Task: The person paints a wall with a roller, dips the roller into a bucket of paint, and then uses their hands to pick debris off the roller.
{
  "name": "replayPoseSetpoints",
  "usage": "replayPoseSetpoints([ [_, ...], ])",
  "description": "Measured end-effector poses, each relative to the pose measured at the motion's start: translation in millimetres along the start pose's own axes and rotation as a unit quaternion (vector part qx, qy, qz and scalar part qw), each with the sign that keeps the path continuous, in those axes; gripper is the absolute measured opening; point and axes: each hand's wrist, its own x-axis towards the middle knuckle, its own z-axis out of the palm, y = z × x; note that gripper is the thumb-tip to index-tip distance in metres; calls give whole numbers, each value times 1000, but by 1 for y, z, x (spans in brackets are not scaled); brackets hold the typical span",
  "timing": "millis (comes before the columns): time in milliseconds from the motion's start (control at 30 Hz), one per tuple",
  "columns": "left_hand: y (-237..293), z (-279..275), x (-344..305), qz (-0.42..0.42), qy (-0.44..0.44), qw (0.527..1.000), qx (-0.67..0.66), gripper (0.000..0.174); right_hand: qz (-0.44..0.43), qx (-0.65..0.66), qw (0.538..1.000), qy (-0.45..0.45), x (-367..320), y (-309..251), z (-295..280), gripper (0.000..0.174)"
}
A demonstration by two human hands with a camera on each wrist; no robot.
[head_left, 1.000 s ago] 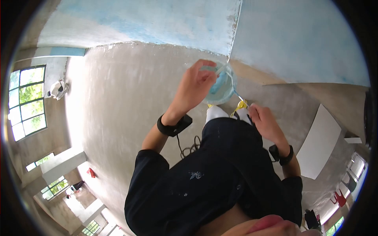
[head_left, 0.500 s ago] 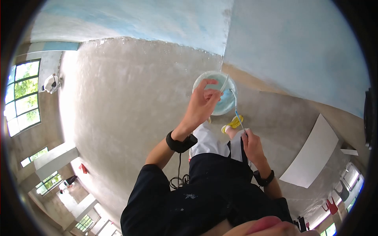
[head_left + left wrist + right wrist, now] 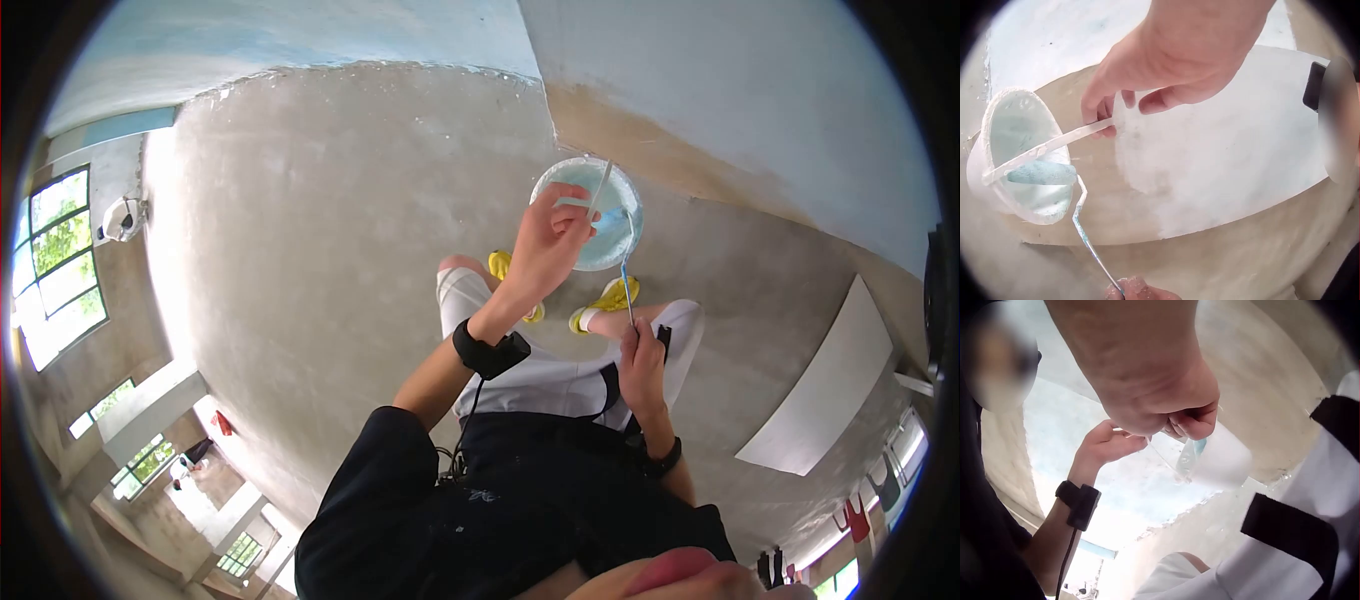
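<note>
My left hand [image 3: 555,240] holds the pale handle [image 3: 1054,144] of a white bucket [image 3: 1019,115], its fingers curled at one end of the strip. The handle stands raised across the bucket's mouth. Inside the bucket, light-blue paint coats the wall, and a blue-stained paint roller [image 3: 1041,172] lies at the rim. From it a bent metal rod [image 3: 1083,231] comes out over the edge towards me. My right hand [image 3: 643,370] grips the roller's rod end in front of my right thigh; the roller's grip is mostly hidden in the fist [image 3: 1191,419].
A wall [image 3: 700,90] painted pale blue with a bare brown lower strip stands just beyond the bucket. My yellow shoes [image 3: 610,298] are on the grey floor [image 3: 330,230] close to it. A white board [image 3: 825,385] lies at the right. A black cable [image 3: 462,430] hangs from my left wrist.
My knees have bent and spread apart. The bucket, with its handle in my left hand, has shifted right past the wall corner, and the roller in my right hand has moved along with it.
</note>
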Motion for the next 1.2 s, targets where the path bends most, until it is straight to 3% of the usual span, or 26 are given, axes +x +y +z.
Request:
replayPoseSetpoints([
  [100, -50, -8, 24, 33, -34, 999, 23, 23, -1, -4, 999, 42, 17, 33, 29, 18],
  [233, -106, -16, 44, 12, -44, 999, 28, 21, 14, 3, 998, 68, 35, 72, 62, 19],
  [300, -131, -21, 53, 86, -33, 993, 72, 20, 26, 32, 996, 85, 43, 82, 77, 21],
  [333, -146, -26, 63, 87, -33, 993, 74, 20, 62, 44, 995, 65, 51, 91, 85, 21],
  [533, -218, -44, 99, 87, -71, 986, 126, 15, 46, 11, 997, 66, 80, 166, 148, 20],
  [733, -262, -56, 124, 54, -51, 987, 143, 15, 62, -35, 996, 53, 108, 190, 171, 24],
  [900, -272, -49, 137, -35, -64, 993, 91, 14, 42, -26, 996, 81, 125, 205, 188, 26],
  [1133, -319, -72, 156, -49, -49, 992, 103, 11, 82, -58, 992, 75, 131, 204, 198, 28],
  [1200, -327, -78, 159, -75, -85, 984, 136, 20, 83, -72, 991, 74, 130, 203, 201, 29],
])
